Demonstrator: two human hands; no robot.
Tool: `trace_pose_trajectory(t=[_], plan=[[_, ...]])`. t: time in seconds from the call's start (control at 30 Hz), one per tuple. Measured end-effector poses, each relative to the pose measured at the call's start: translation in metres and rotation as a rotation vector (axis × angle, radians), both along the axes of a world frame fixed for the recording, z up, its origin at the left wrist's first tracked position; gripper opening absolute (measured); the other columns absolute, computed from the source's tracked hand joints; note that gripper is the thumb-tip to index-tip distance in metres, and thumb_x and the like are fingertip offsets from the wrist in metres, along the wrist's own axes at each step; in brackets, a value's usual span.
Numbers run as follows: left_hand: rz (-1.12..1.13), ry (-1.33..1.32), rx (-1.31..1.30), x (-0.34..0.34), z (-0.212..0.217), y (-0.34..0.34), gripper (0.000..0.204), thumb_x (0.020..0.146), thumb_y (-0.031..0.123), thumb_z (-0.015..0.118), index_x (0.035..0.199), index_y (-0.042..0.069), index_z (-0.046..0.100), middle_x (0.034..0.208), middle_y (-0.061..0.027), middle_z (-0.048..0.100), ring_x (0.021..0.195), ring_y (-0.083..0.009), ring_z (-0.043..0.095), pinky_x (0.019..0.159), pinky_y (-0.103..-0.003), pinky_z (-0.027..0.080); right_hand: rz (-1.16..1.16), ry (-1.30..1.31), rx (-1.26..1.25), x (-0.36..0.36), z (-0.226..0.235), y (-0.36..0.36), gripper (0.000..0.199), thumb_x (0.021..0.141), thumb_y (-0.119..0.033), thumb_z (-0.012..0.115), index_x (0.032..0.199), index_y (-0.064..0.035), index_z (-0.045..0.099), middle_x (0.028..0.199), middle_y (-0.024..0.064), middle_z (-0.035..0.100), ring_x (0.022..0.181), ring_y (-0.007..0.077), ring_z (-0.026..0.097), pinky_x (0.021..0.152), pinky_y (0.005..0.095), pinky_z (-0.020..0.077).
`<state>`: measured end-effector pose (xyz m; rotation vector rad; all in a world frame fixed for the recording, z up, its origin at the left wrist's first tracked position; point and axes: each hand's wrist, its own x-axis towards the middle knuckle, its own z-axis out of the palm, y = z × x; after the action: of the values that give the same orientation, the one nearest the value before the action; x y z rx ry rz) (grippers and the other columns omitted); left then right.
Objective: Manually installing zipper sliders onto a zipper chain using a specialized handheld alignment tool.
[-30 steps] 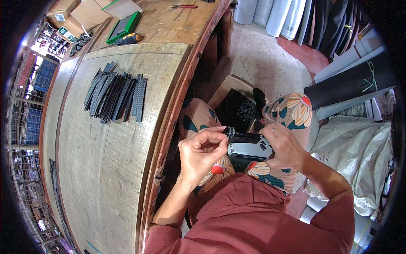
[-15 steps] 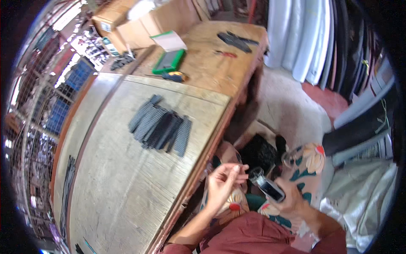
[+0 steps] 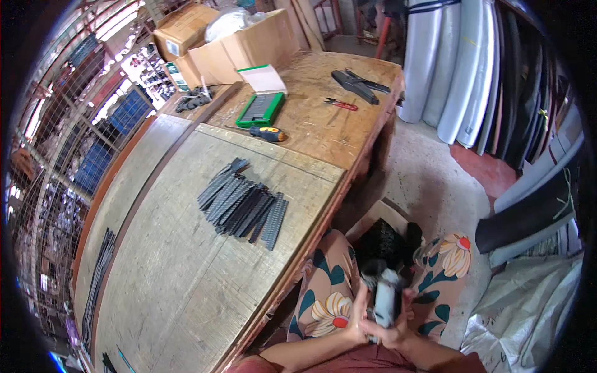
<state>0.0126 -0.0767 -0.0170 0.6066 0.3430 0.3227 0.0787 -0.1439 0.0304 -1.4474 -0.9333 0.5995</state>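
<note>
Between my knees I hold a grey-and-black hand tool [image 3: 387, 301] with a dark rounded end pointing away from me; motion blur hides its exact kind. My left hand [image 3: 359, 316] is wrapped against its left side. On the right side, my right hand [image 3: 396, 331] closes round the lower body, its thumb near the left hand. Just beyond the tool, a black mass [image 3: 380, 241] sits in a pale container, its contents unclear. To the left on the table [image 3: 186, 292] lies a pile of grey and black ribbed strips [image 3: 242, 205].
Farther along the table are a yellow-and-black screwdriver [image 3: 267, 133], a green bit case [image 3: 260, 110] with its lid up, red-handled snips [image 3: 342, 104] and black crimping pliers [image 3: 357, 86]. Cardboard boxes [image 3: 249, 46] stand behind. Long thin strips [image 3: 99, 280] lie at left. Rolls [image 3: 423, 62] stand at right.
My left hand has come from beside the tool's head onto its body, joining the right. The tool has swung more upright and nearer my lap. The view has shifted slightly.
</note>
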Motion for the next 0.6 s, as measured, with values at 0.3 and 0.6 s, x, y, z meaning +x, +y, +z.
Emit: trace_pose_trajectory(t=[0.3,0.6], plan=[[0.188,-0.101,0.221,0.038,0.034,0.079,0.057,0.096,0.036,0.043,0.138,0.000,0.029,0.133,-0.0195,0.044,0.118,-0.0257,0.050,0.099,-0.036,0.040,0.138,0.592,-0.141,0.044,-0.009,0.008,0.013,0.079,-0.006,0.065,0.091,-0.0021,0.060,0.081,0.0015,0.063,0.078,0.0099,0.058,0.072,0.0274,0.0463],[0.031,-0.178,0.108,0.055,0.049,0.095,0.054,0.094,0.027,0.050,0.136,-0.002,0.032,0.134,-0.0233,0.044,0.119,-0.0282,0.051,0.099,-0.036,0.043,0.084,0.455,-0.139,0.042,-0.026,-0.003,0.024,0.078,-0.005,0.068,0.100,-0.0026,0.058,0.088,0.0033,0.064,0.081,0.0116,0.060,0.076,0.0274,0.0476]])
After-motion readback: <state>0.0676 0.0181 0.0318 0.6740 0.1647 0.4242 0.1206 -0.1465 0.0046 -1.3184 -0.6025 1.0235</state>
